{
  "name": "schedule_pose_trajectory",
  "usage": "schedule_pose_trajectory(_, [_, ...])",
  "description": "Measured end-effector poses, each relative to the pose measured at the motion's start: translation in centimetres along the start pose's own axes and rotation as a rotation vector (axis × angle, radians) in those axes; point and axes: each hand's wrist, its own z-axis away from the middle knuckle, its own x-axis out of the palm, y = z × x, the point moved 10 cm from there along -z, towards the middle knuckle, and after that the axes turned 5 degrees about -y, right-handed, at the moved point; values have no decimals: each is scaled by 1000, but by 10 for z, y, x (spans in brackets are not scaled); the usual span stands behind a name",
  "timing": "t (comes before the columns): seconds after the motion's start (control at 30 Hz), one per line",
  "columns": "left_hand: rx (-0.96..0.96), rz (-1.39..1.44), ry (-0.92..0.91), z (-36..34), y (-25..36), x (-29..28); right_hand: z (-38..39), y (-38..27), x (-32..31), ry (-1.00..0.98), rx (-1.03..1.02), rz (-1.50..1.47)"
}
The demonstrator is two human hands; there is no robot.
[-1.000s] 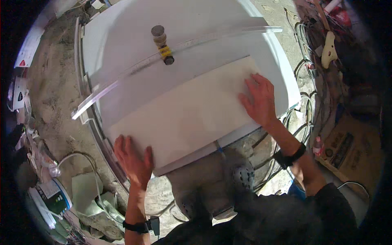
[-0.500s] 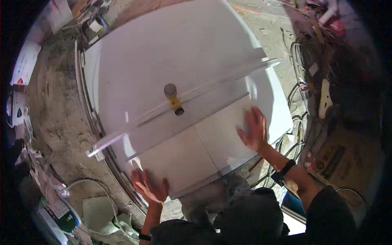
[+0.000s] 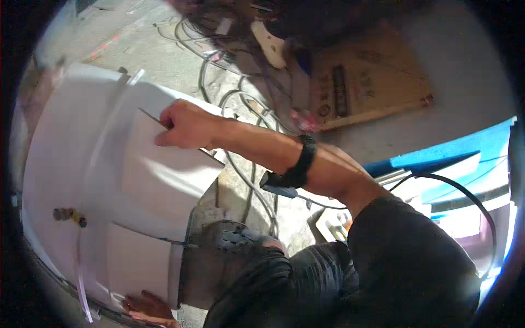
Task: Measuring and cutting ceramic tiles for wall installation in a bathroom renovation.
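My right hand (image 3: 188,127) is closed on the far edge of a white rectangular panel (image 3: 164,169), which sits turned and apart from a second piece. That second white panel (image 3: 139,262) lies flat on a large white board (image 3: 65,147). My left hand (image 3: 149,309) rests at its outer end with the fingers stretched out. Across the large board runs a long pale straightedge (image 3: 105,128). Beside it lies a small tool (image 3: 70,215), yellow in the middle with a grey round end and a black tip.
Dark cables (image 3: 254,183) loop over the dusty floor beside the board. A brown cardboard box (image 3: 372,82) lies beyond them. Blue and white sheets (image 3: 454,158) stand at the right, with a black hose (image 3: 465,191) curving past.
My view has swung to the right. The right panel has parted from the left one and turned, with my right hand now gripping its edge. My left hand stays by the left panel.
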Motion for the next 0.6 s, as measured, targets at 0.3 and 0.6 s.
schedule_pose_trajectory(0.3, [680, -442, 406, 38, 57, -13, 302, -7, -135, 317, 76, 234])
schedule_pose_trajectory(0.6, [126, 104, -103, 2, 48, -43, 534, 177, -137, 234, 645, 678])
